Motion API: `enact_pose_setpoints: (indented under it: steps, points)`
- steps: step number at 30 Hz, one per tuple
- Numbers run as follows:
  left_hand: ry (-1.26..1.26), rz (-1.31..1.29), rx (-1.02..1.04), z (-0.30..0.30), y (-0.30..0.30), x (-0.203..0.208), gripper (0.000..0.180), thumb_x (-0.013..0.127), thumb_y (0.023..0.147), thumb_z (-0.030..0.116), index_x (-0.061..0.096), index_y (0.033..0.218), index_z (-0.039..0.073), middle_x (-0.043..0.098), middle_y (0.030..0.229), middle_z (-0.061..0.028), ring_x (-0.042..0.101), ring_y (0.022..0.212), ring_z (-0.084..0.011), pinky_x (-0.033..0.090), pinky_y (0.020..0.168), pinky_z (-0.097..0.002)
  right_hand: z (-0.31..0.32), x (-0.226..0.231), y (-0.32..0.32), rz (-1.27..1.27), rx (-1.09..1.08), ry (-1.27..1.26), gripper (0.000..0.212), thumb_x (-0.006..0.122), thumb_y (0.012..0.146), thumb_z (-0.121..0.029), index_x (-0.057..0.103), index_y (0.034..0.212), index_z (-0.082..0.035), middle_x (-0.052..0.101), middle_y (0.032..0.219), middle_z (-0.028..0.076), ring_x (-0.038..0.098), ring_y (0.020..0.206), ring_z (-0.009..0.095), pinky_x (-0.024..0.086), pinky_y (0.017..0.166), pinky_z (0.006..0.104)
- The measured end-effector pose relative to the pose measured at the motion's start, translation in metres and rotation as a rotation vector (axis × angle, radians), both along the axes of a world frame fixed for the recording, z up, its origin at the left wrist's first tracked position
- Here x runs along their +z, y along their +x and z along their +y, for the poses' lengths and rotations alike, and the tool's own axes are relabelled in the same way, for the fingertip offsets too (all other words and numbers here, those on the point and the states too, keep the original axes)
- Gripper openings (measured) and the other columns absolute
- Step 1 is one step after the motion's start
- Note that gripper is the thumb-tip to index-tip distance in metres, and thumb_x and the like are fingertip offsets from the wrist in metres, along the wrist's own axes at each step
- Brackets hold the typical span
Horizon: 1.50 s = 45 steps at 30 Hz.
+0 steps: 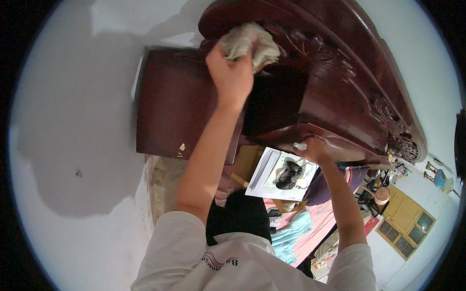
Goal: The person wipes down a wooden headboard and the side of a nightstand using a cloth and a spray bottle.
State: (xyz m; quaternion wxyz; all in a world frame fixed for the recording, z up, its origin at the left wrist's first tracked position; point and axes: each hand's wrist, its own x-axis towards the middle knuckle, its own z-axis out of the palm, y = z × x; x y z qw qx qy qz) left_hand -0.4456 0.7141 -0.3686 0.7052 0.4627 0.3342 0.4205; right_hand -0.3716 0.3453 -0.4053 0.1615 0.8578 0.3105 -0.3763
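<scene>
My left hand (230,80) is raised and closed on a crumpled pale beige cloth (264,51). The cloth presses against the upper end of a dark reddish-brown wooden furniture piece (340,97) with carved decoration and a curved top. Lower and to the right, my right hand (315,149) is closed beside the wood's lower ledge. A small whitish tip (300,146) sticks out from its fingers; the rest of that thing is hidden. Just below this hand, a black game controller (289,175) lies on a stack of white printed papers (264,180).
A dark wooden cabinet panel (179,97) stands against the white wall (73,121) on the left. Below are a cardboard box (248,162), a pink bed cover (315,228) and a turquoise cloth (293,233). Toward the right, a yellow window frame (403,208) and assorted clutter are visible.
</scene>
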Motion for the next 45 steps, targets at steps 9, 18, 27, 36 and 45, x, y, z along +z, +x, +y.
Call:
enact_pose_setpoints:
  steps: [9, 18, 27, 36, 45]
  points:
    - [-0.169, -0.126, 0.117, 0.005, -0.010, -0.009, 0.026, 0.077, 0.088, 0.007, 0.068, 0.107, -0.008, 0.073, 0.101, -0.0111, 0.065, 0.091, -0.0137, 0.052, 0.085, -0.0306, -0.003, -0.004, -0.003, -0.017, 0.033, 0.104, 0.055, 0.066, 0.083, -0.062, 0.079, 0.100, -0.011, 0.074, 0.090, 0.019, 0.071, 0.095, 0.038, 0.054, 0.092, 0.0478]
    - [0.310, 0.038, 0.152, -0.006, 0.010, -0.007, 0.027, 0.080, 0.085, 0.009, 0.066, 0.102, -0.005, 0.071, 0.092, -0.0135, 0.065, 0.084, -0.0179, 0.052, 0.081, -0.0316, -0.001, -0.003, -0.003, -0.010, -0.002, 0.107, 0.056, 0.067, 0.082, -0.062, 0.078, 0.097, -0.010, 0.075, 0.095, 0.018, 0.070, 0.099, 0.036, 0.052, 0.097, 0.0485]
    - [0.461, 0.129, 0.124, -0.033, 0.025, -0.029, 0.026, 0.079, 0.084, 0.011, 0.065, 0.100, -0.004, 0.070, 0.091, -0.0128, 0.066, 0.085, -0.0198, 0.053, 0.079, -0.0336, 0.022, 0.021, -0.004, 0.095, -0.066, 0.042, 0.083, 0.056, 0.079, -0.081, 0.077, 0.109, -0.007, 0.073, 0.105, 0.023, 0.068, 0.107, 0.040, 0.049, 0.104, 0.0472]
    - [0.485, 0.161, -0.007, -0.076, 0.040, -0.043, 0.029, 0.078, 0.077, 0.007, 0.066, 0.102, -0.003, 0.070, 0.089, -0.0155, 0.069, 0.087, -0.0254, 0.053, 0.081, -0.0366, 0.006, 0.006, -0.002, 0.051, -0.060, 0.100, 0.074, 0.059, 0.079, -0.078, 0.077, 0.106, -0.011, 0.071, 0.112, 0.023, 0.065, 0.112, 0.039, 0.049, 0.103, 0.0477]
    - [0.697, 0.551, -0.445, -0.034, 0.025, 0.003, 0.027, 0.072, 0.069, 0.007, 0.069, 0.095, -0.001, 0.070, 0.095, -0.0239, 0.066, 0.093, -0.0455, 0.054, 0.081, -0.0493, 0.003, 0.004, -0.004, 0.025, -0.051, 0.138, 0.075, 0.060, 0.078, -0.078, 0.077, 0.111, -0.013, 0.073, 0.107, 0.022, 0.067, 0.108, 0.038, 0.050, 0.101, 0.0496]
